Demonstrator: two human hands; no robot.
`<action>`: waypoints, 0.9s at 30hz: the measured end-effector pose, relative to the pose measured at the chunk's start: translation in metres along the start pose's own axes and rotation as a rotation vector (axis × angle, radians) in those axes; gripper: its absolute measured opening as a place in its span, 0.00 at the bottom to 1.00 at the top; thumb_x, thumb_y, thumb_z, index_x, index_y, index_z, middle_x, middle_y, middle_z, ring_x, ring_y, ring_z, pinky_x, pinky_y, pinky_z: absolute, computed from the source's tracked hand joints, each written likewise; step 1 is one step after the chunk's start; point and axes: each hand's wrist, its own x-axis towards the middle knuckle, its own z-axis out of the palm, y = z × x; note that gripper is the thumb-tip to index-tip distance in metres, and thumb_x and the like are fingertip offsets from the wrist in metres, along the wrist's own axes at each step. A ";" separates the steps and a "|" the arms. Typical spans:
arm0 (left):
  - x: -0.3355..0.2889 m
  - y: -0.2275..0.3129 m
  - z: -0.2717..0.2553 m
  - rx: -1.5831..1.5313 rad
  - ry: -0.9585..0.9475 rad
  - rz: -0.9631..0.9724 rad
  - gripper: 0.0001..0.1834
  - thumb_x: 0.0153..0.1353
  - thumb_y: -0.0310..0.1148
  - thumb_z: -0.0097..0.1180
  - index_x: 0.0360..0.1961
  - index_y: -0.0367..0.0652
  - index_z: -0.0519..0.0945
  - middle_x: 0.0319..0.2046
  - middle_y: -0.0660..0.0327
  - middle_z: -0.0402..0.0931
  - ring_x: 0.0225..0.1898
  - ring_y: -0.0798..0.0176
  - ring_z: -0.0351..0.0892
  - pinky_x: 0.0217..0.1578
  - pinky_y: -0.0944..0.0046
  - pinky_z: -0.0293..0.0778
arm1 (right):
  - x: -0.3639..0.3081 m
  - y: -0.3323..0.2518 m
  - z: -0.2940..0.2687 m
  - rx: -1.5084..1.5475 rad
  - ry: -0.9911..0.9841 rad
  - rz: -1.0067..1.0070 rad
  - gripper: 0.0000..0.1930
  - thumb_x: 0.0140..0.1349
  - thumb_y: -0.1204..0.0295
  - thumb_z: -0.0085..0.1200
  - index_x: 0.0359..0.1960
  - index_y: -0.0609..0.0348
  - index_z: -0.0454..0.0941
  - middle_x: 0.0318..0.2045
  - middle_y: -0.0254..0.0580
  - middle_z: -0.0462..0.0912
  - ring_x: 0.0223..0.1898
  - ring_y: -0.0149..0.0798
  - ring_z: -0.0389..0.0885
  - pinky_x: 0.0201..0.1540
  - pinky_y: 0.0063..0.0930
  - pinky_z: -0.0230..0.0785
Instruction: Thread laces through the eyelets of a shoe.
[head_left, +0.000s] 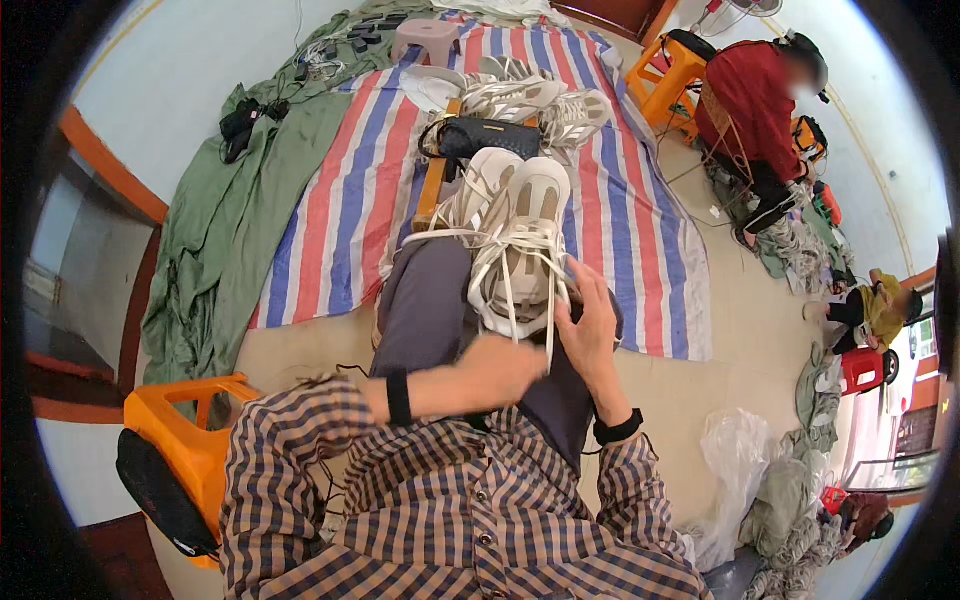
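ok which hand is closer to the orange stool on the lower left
Left. The left hand is right of the orange stool, just below the laced shoe; the right hand is farther over, at the shoe's right side.

Wide fisheye view from head height, downward and forward, fairly near above the sneaker (530, 235)

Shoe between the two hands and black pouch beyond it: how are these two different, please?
The shoe is whitish and beige; the pouch is black.
The shoe points lengthwise away from the person, while the pouch lies crosswise.
The shoe has the right hand at its side; the pouch has no hand at it.
Shared: both are in front of the person.
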 end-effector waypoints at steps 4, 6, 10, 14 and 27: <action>-0.038 0.038 0.007 -0.199 -0.219 0.061 0.05 0.59 0.33 0.49 0.32 0.44 0.74 0.27 0.54 0.77 0.31 0.46 0.79 0.28 0.48 0.72 | -0.002 -0.011 -0.002 -0.104 0.083 -0.146 0.23 0.53 0.81 0.55 0.54 0.59 0.72 0.49 0.51 0.75 0.50 0.53 0.75 0.52 0.38 0.68; -0.044 0.046 -0.008 -0.258 -0.157 0.085 0.07 0.63 0.35 0.47 0.31 0.45 0.71 0.26 0.57 0.75 0.30 0.47 0.78 0.26 0.48 0.72 | -0.014 -0.008 -0.008 -0.068 0.095 -0.131 0.19 0.54 0.83 0.54 0.50 0.60 0.74 0.46 0.50 0.76 0.48 0.52 0.76 0.50 0.36 0.68; -0.047 0.063 -0.046 -0.493 -0.030 0.126 0.05 0.63 0.34 0.46 0.33 0.45 0.72 0.26 0.57 0.74 0.29 0.47 0.77 0.26 0.49 0.71 | -0.040 -0.002 -0.022 0.032 0.013 -0.071 0.12 0.54 0.86 0.53 0.41 0.62 0.77 0.38 0.46 0.78 0.42 0.47 0.77 0.45 0.32 0.70; -0.050 0.093 -0.031 -0.569 -0.045 0.382 0.04 0.61 0.32 0.48 0.33 0.45 0.73 0.26 0.55 0.75 0.29 0.45 0.77 0.25 0.50 0.71 | -0.042 -0.057 -0.016 0.115 -0.156 -0.091 0.16 0.55 0.83 0.56 0.47 0.61 0.77 0.45 0.48 0.79 0.44 0.48 0.79 0.45 0.34 0.73; -0.018 0.015 -0.036 -0.657 0.203 -0.110 0.07 0.60 0.28 0.52 0.36 0.42 0.81 0.29 0.57 0.77 0.33 0.56 0.78 0.35 0.62 0.73 | -0.105 -0.014 -0.053 0.553 -0.282 0.490 0.16 0.72 0.65 0.43 0.48 0.64 0.78 0.21 0.37 0.79 0.25 0.28 0.77 0.33 0.23 0.70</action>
